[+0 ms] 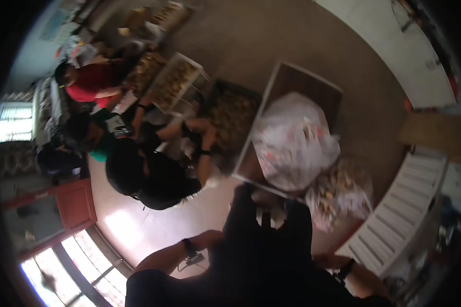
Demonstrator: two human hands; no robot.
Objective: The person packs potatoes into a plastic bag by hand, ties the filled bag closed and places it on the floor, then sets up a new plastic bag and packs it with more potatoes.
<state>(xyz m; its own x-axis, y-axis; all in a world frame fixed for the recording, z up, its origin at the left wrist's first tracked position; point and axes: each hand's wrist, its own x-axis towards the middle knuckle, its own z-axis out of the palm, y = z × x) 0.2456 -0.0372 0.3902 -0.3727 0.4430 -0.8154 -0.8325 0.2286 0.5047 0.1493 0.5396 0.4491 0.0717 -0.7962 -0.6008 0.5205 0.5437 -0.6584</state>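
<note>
My left hand rests against the dark clothing at my left side, below a black wristband; its fingers are hidden. At my other side, my right hand is against my hip beside a dark watch, its fingers also out of sight. Nothing can be made out in either hand. In front of my legs lies a large whitish plastic bag on a brown panel with a pale frame. A second clear bag, filled with small tan pieces, is on the floor to its right.
A person in black bends near a dark crate of brownish pieces. Beyond are a white crate, a person in green and one in red. A white slatted piece stands at right.
</note>
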